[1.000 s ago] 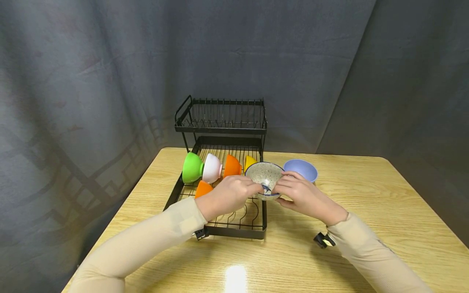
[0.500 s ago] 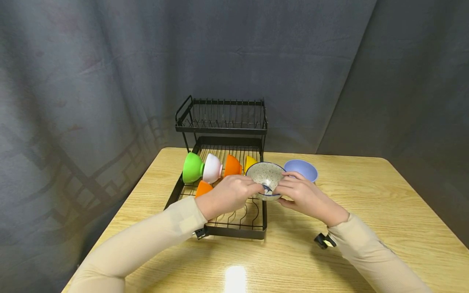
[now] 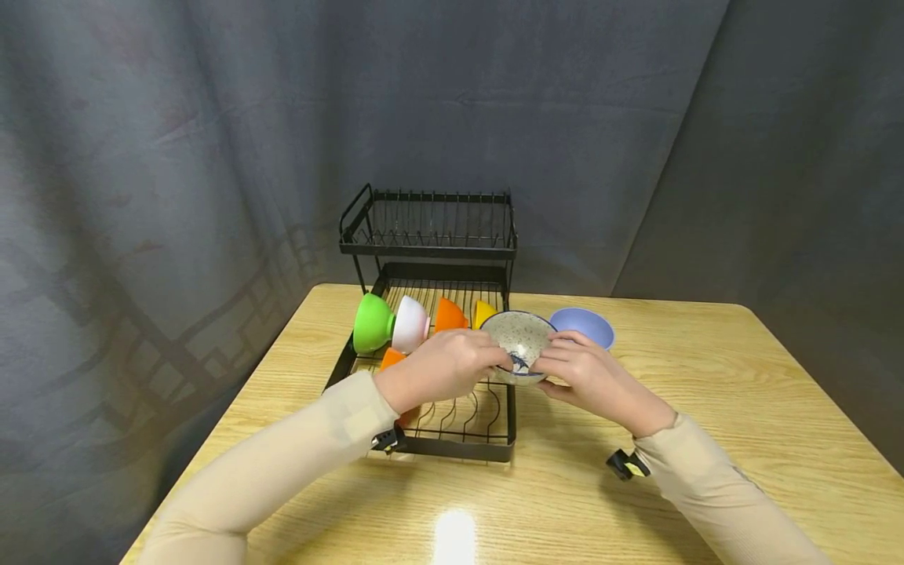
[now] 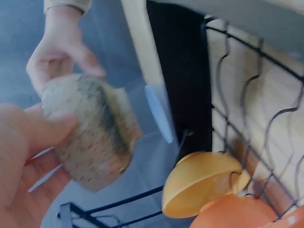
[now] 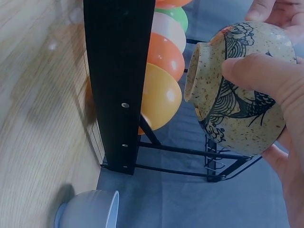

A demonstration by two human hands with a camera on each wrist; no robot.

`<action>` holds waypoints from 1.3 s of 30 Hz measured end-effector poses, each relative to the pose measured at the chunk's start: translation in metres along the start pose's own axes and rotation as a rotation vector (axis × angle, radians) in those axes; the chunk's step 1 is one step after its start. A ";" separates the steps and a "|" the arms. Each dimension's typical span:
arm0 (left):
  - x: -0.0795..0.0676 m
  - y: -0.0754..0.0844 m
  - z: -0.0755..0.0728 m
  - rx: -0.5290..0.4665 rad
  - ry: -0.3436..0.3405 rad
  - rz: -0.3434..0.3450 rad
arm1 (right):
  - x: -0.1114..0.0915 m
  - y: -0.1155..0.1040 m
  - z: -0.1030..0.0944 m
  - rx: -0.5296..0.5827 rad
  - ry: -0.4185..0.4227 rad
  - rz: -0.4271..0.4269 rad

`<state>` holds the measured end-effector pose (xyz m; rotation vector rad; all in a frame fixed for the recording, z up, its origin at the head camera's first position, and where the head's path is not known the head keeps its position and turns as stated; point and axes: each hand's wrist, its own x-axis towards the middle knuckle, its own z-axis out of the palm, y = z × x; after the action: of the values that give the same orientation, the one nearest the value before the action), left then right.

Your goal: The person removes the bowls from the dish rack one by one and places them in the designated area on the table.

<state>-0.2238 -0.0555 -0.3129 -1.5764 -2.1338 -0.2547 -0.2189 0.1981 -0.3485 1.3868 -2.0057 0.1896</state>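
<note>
Bowl (image 3: 521, 333) pinched by left hand (image 3: 455, 362) and right hand (image 3: 582, 373), guessing for steadiness; rack (image 3: 459, 449) below left hand.

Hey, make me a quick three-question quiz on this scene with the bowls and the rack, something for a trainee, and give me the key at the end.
1. Which bowl do the left hand and right hand hold?
A. the yellow bowl
B. the speckled bowl
C. the orange bowl

2. True or false: the blue bowl stands on the table, outside the rack.

3. Fill in: in the head view, the ____ bowl is at the left end of the row of bowls.

Key: 1. B. 2. True. 3. Green; the green bowl is leftmost.
</note>
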 end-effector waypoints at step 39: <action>-0.008 -0.016 0.002 -0.336 -0.910 -0.493 | -0.010 0.003 -0.006 -0.016 0.020 0.018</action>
<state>-0.2374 -0.0670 -0.3167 -1.4571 -3.3396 -0.0384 -0.2168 0.2103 -0.3491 1.3524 -1.9994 0.1950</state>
